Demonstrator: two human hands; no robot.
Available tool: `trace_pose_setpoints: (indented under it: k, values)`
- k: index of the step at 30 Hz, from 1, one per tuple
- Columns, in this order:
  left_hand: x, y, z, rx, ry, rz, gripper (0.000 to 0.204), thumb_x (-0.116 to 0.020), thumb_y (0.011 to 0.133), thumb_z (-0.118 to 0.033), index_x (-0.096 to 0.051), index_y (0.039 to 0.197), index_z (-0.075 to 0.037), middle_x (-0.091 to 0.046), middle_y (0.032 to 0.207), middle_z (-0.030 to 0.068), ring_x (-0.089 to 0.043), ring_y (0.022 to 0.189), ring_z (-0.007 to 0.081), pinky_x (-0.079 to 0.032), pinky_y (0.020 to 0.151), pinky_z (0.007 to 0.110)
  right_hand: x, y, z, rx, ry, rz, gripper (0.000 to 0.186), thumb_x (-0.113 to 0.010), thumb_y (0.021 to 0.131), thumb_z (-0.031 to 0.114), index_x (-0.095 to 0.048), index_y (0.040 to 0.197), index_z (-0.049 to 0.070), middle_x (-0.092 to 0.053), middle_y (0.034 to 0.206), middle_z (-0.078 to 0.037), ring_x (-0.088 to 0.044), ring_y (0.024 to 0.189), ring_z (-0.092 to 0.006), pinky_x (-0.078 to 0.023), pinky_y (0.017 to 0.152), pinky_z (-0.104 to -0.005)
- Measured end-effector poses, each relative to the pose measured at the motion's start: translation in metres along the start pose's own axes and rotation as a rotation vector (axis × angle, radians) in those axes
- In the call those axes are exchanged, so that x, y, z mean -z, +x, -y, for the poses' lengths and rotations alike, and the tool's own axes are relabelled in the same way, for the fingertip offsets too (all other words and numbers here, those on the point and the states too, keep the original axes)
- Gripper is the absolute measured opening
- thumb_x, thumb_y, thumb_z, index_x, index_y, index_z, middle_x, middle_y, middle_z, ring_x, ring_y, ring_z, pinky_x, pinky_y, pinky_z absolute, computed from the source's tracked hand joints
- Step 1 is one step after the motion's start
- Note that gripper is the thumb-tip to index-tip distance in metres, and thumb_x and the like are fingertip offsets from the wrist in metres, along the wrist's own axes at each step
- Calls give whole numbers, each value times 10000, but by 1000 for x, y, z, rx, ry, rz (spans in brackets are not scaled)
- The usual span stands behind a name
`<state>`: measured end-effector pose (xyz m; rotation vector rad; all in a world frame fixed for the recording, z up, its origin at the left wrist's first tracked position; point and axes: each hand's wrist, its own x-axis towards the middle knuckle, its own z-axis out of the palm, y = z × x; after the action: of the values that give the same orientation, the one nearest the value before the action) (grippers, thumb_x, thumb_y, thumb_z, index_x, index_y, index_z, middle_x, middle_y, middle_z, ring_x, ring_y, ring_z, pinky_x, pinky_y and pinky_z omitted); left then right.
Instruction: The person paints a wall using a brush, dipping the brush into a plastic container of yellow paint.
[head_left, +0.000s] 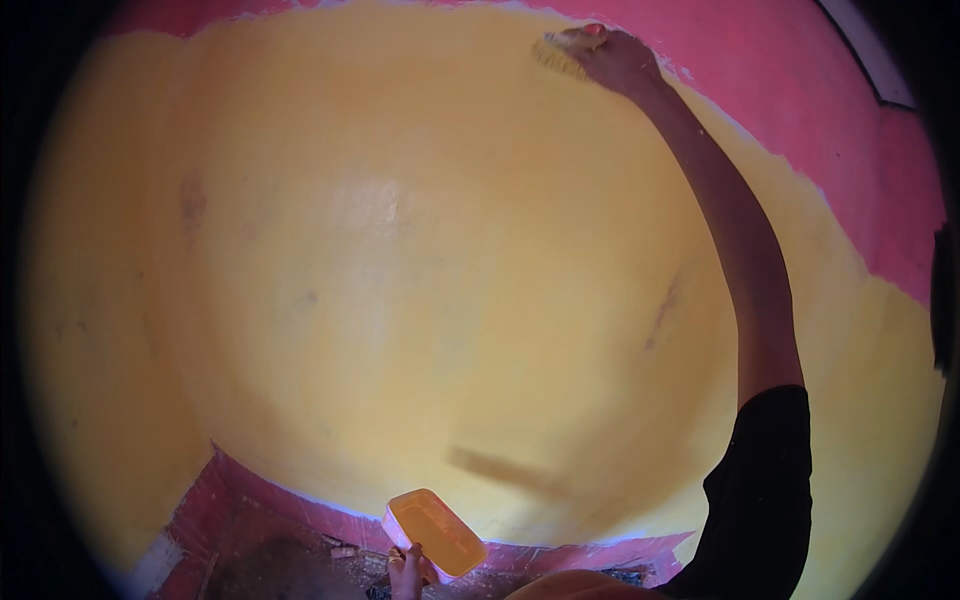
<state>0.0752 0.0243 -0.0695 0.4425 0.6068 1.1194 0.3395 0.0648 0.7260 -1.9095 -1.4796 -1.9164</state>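
Note:
High on the wall, my right hand (622, 66) is closed round a wide paintbrush (562, 58). Its bristles, coated in yellow, touch the yellow painted wall (420, 260) just below the pink upper band. My right arm is stretched far up, in a black sleeve. Low down, my left hand (405, 573) grips the near side of a rectangular plastic tub (437, 534) with yellow paint inside. The tub is held tilted, in front of the wall's foot. Part of the brush handle is hidden in my right hand.
A pink band (780, 90) with an uneven edge runs above the yellow. Along the wall's foot is a dark pink skirting strip (330, 513), with a littered dark floor (275, 560) below. A pale-panelled frame (868, 45) sits at the upper right.

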Motion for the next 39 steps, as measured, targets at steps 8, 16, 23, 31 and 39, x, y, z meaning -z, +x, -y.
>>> trace_pose_setpoints:
  k: [8, 16, 23, 31, 39]
  values:
    - [-13, -20, -10, 17, 51, 78, 340, -644, 840, -129, -507, 1119, 10, -553, 947, 112, -535, 745, 158, -443, 605, 274, -11, -10, 8, -217, 104, 99, 388, -437, 958, 464, -555, 1312, 356, -693, 994, -111, -661, 900, -320, -543, 785, -443]
    - [-10, -24, -14, -1, -6, 64, 359, -618, 855, -117, -476, 1161, 7, -560, 1006, 140, -580, 835, 203, -491, 664, 311, -28, -129, 87, 81, 213, 243, 337, -532, 938, 336, -602, 1267, 328, -686, 990, -54, -642, 918, -256, -531, 833, -383]
    - [-9, -34, -27, -25, -63, 84, 392, -588, 866, -99, -435, 1213, 4, -566, 1068, 172, -616, 935, 256, -532, 737, 360, -12, -41, 35, -202, 215, 268, 718, -326, 914, 651, -519, 1226, 33, -687, 1083, -160, -653, 1006, -364, -512, 873, -461]
    - [-12, -37, -26, -128, -157, 102, 500, -593, 874, -136, -374, 1296, 20, -570, 1120, 199, -630, 976, 291, -540, 781, 416, -11, 13, 2, -350, 94, -75, 510, -331, 965, 525, -625, 1192, 175, -695, 1028, -168, -652, 1009, -336, -521, 850, -464]
    - [-8, -48, -85, 11, 339, 79, 406, -563, 944, -215, -412, 1259, -9, -567, 1143, 141, -596, 995, 205, -512, 806, 338, -53, -189, 128, 101, 454, -30, 578, -651, 773, 149, -545, 1326, 280, -687, 1023, -96, -652, 916, -308, -540, 797, -414]
